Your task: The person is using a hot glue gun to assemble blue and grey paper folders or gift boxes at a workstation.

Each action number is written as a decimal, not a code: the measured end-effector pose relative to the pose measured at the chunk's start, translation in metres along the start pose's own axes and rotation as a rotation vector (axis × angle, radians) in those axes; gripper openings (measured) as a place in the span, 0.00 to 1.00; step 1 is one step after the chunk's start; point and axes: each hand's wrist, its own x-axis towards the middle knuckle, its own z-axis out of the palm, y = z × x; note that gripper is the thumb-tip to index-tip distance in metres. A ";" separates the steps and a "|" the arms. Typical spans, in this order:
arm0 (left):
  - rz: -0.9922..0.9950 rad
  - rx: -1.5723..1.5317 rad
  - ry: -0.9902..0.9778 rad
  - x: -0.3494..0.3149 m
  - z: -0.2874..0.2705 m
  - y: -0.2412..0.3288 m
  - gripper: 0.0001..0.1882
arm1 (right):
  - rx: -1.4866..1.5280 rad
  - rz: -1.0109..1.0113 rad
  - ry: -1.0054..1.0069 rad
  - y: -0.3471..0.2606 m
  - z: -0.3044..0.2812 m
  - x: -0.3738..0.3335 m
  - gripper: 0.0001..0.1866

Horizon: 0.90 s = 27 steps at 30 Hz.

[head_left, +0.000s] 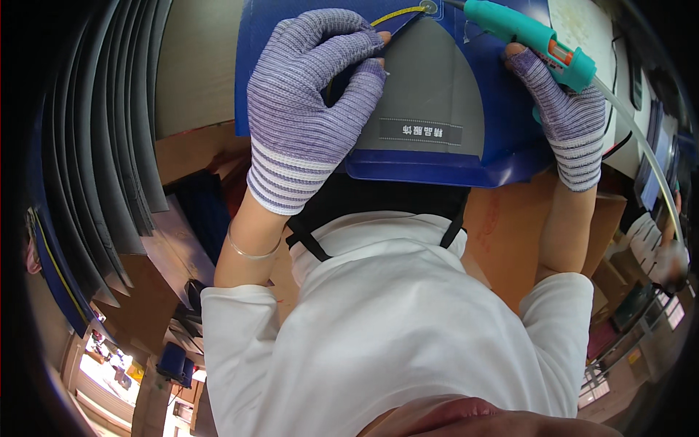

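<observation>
Blue sheet (504, 138), 1 in all, lies with 1 grey panel (437, 84) below the left hand (312, 95), curled but whether pinching anything I cannot tell, while the right hand (571, 116) grips 1 glue gun (510, 28).

Finely ribbed, matt knitted cloth forms the purple-and-white striped gloves (309, 109). The teal pistol-shaped plastic glue gun (515, 26), far right, is smooth with a slight gloss; its long translucent glue rod (644, 142) appears smooth. The grey tapering flat panel (429, 80) is matt, with a black woven-looking rectangular label (421, 132). The dark blue plastic-looking sheet (437, 169) shines along its near fold. Left: polished silver metal bangle (251, 254); dark grey upright sheets (95, 146), matt, material uncertain in the distorted margin.
</observation>
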 end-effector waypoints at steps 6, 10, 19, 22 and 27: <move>-0.017 0.158 -0.018 0.000 0.003 0.010 0.12 | -0.082 -0.023 -0.090 -0.002 -0.007 0.003 0.20; 0.000 0.184 -0.023 0.002 0.004 0.010 0.12 | -0.182 -0.086 -0.073 -0.006 -0.018 0.003 0.21; -0.002 0.178 -0.021 0.003 0.005 0.019 0.12 | -0.446 -0.109 -0.179 -0.022 -0.016 0.015 0.18; 0.033 0.238 -0.036 0.002 0.004 0.018 0.12 | -0.477 -0.243 -0.204 -0.027 -0.024 0.012 0.15; 0.004 0.228 -0.042 0.000 0.004 0.020 0.12 | -0.484 -0.326 -0.298 -0.025 -0.035 0.011 0.11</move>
